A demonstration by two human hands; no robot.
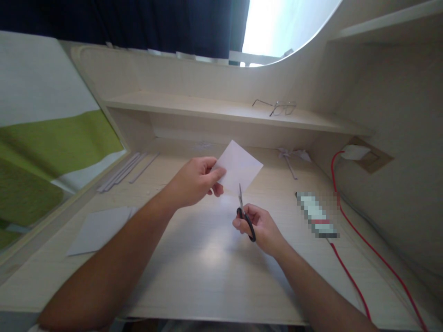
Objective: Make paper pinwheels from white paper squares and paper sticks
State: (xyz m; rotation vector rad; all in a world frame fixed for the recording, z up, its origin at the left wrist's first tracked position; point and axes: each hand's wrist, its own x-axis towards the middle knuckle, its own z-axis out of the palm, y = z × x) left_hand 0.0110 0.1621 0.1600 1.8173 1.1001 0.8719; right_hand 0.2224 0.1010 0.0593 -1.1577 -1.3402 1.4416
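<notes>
Forearms reach over the pale wooden desk [194, 272]. Above it, the left hand [194, 182] pinches a white paper square [240, 166] by its left corner; the right hand [261, 227] grips black-handled scissors [245, 214], blades touching the paper's lower edge.

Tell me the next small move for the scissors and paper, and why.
Probably open the scissors and slide them onto the paper's lower edge: the right hand holds them with blades closed, tips just below the paper that the left hand pinches above the desk.
</notes>
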